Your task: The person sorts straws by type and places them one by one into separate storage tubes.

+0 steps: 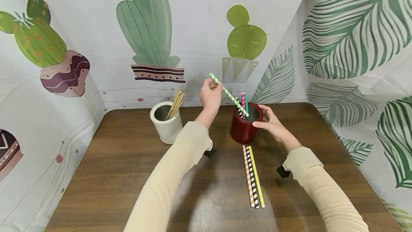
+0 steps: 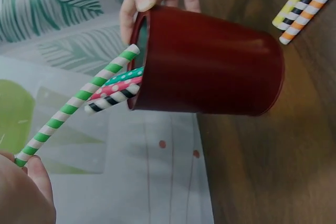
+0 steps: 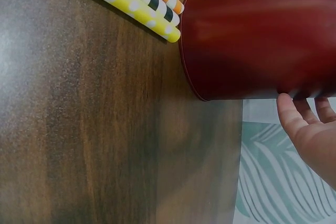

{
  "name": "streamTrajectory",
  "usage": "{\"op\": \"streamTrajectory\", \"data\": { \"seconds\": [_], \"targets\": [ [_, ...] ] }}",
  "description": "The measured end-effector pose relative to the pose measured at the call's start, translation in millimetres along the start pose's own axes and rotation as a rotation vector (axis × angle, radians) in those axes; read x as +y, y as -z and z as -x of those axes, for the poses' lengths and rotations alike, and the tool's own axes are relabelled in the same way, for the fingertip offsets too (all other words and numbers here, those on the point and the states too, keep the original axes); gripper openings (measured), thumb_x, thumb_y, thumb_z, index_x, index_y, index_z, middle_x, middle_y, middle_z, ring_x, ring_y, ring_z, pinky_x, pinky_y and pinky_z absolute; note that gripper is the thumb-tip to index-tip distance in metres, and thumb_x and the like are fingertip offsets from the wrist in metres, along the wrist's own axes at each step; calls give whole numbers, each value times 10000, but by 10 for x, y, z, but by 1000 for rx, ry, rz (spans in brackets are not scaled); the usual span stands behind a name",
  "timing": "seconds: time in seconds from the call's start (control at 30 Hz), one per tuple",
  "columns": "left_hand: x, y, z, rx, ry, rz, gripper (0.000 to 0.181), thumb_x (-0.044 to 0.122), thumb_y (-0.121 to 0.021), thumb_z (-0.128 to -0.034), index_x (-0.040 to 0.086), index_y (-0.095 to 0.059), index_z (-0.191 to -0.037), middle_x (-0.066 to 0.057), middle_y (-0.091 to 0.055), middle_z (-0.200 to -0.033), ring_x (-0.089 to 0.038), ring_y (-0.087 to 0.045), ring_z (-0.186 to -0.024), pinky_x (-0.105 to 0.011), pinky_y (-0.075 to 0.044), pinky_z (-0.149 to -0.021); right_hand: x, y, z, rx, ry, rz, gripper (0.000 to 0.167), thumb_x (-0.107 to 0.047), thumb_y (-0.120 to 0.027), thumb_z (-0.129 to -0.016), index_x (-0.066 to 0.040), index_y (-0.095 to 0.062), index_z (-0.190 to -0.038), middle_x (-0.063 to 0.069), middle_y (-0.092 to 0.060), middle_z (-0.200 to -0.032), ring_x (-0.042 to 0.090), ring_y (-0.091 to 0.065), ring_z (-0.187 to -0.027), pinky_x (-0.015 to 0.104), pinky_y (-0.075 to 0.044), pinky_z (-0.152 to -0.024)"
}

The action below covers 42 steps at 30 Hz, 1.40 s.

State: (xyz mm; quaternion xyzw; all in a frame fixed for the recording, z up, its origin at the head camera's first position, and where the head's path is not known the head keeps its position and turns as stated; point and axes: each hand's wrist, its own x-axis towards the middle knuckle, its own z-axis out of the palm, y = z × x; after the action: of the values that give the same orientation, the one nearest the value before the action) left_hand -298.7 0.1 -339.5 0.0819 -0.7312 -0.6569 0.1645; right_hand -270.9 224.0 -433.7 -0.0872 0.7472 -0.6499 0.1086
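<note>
My left hand (image 1: 211, 96) pinches a green-and-white striped paper straw (image 1: 229, 95) near its upper end. The straw slants down to the right, its lower end over the mouth of a dark red cup (image 1: 242, 131). Thumb and fingers of my right hand (image 1: 269, 121) hold the cup's right side near the rim; the right wrist view shows the fingertips (image 3: 284, 98) against its wall. Standing in the cup are a pink dotted straw (image 2: 122, 86), a teal dotted straw (image 2: 124, 76) and a black-and-white striped straw (image 2: 111, 99).
On the wooden table (image 1: 128, 174), in front of the red cup, lie an orange striped straw (image 1: 248, 176), a black striped straw (image 1: 252, 178) and a yellow straw (image 1: 256, 178). To the left stands a white cup (image 1: 168, 130) with several tan straws (image 1: 176, 105). A printed cloth (image 1: 199, 20) hangs behind.
</note>
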Motion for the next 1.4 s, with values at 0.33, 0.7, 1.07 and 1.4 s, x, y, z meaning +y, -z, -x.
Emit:
{"op": "streamTrajectory", "data": {
  "seconds": [0.33, 0.7, 1.07, 1.4],
  "targets": [
    [-217, -145, 158, -41, -56, -76, 180, 168, -596, -816, 83, -585, -975, -52, -648, -893, -157, -603, -721, -201, -451, -608, -9, -7, -14, 4, -12, 3, 745, 9, -564, -811, -104, -107, -1388, 116, -275, -1325, 231, -313, -1201, 155, -423, -771],
    [-371, -239, 304, -108, -12, -5, 158, 142, -604, -816, 62, -593, -951, -82, -616, -870, -147, -603, -658, -190, -494, -541, 12, -4, 2, 6, 6, 10, 738, -30, -595, -804, -126, -142, -1378, 95, -291, -1319, 264, -288, -1236, 194, -387, -826],
    [-510, -310, 415, -154, 52, -89, 149, 207, -623, -808, 106, -637, -917, -30, -639, -856, -96, -568, -726, -204, -480, -609, 57, 19, -16, 8, 18, 12, 738, -62, -626, -787, -151, -175, -1365, 69, -314, -1290, 291, -267, -1252, 377, -325, -953],
    [-572, -299, 442, -197, 86, -166, 199, 276, -650, -784, 112, -662, -896, -20, -651, -829, -107, -558, -790, -226, -452, -671, 63, 21, -27, 6, 16, -4, 746, -55, -630, -782, -153, -172, -1364, 81, -308, -1290, 315, -230, -1283, 491, -238, -1018]
  ]
}}
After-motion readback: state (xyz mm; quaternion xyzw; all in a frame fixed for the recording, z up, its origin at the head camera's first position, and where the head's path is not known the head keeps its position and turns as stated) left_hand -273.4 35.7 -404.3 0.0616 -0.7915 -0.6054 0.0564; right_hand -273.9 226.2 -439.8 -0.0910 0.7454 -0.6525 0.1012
